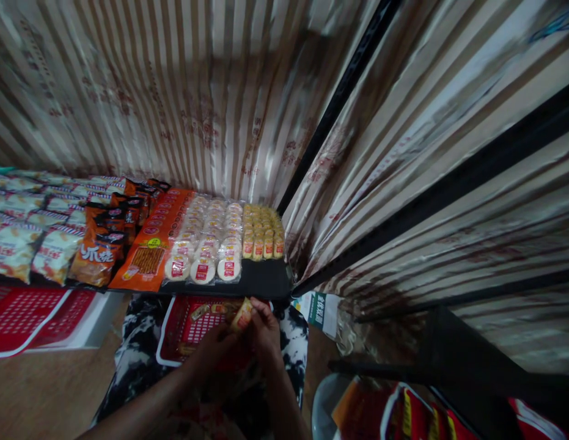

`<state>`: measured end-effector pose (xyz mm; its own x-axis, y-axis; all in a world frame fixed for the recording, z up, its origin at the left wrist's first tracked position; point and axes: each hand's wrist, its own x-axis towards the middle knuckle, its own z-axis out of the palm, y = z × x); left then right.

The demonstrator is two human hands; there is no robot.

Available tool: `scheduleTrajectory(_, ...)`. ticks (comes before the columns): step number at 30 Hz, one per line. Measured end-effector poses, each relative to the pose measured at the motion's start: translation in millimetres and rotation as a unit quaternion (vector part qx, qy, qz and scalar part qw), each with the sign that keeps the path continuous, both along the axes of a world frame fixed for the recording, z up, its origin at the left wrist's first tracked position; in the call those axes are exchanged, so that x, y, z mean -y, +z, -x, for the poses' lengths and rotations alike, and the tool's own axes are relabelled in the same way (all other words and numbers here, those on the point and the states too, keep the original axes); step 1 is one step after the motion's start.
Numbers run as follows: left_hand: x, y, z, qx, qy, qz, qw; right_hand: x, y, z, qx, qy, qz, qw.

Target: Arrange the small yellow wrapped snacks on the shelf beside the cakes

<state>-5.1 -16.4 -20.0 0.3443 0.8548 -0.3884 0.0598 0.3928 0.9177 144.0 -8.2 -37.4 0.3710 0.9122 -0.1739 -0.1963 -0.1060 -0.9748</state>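
Observation:
A small yellow wrapped snack (242, 315) is held above my lap, with my left hand (223, 340) closed at its lower end and my right hand (264, 324) pinching its upper right side. Under my hands, a red plastic basket (163, 333) with a white rim rests on my lap. A few more small wrapped snacks (200, 312) lie inside it, partly hidden by my forearms. Just ahead, rows of similar yellow wrapped snacks (263, 235) stand at the right end of a black shelf (266, 272).
Left of the yellow snacks sit round white wrapped crackers (204, 269), a large orange bag (144, 260), orange-black packets (97, 253) and white-yellow bags (55, 250). Another red basket (22, 318) is below left. Black frame bars (403, 201) cross before striped curtains. A tub (327, 397) holds red packages.

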Motion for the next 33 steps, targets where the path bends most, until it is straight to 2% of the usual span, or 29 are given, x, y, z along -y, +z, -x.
scheduleTrajectory(2,-1,1.5,-1,-0.014,0.019,-0.018,1.0,-1,2.6,-1,-0.007,0.014,-0.002,1.0)
scheduleTrajectory(5,-3,-4.9,-3,-0.01,0.038,-0.038,0.999,-3,5.0,-1,-0.019,0.041,-0.009,0.999)
scheduleTrajectory(10,-5,-13.5,-5,-0.004,0.041,-0.049,0.998,-7,10.5,0,-0.023,0.072,-0.026,0.997)
scheduleTrajectory(15,-7,-7.0,-9,-0.009,0.056,-0.058,0.997,-9,17.3,4,-0.03,0.063,-0.032,0.997)
scheduleTrajectory(19,-9,-7.8,-14,0.011,0.067,-0.053,0.996,-10,17.3,6,-0.029,0.054,-0.012,0.998)
scheduleTrajectory(23,-14,-7.2,-19,-0.01,0.066,-0.056,0.996,-11,15.5,6,0.025,0.025,0.0,0.999)
scheduleTrajectory(29,-22,1.5,-24,-0.082,0.062,-0.068,0.992,-12,11.6,8,0.142,-0.036,0.002,0.989)
scheduleTrajectory(33,-28,9.5,-28,-0.108,0.07,-0.092,0.987,-11,11.7,11,0.194,-0.031,0.002,0.981)
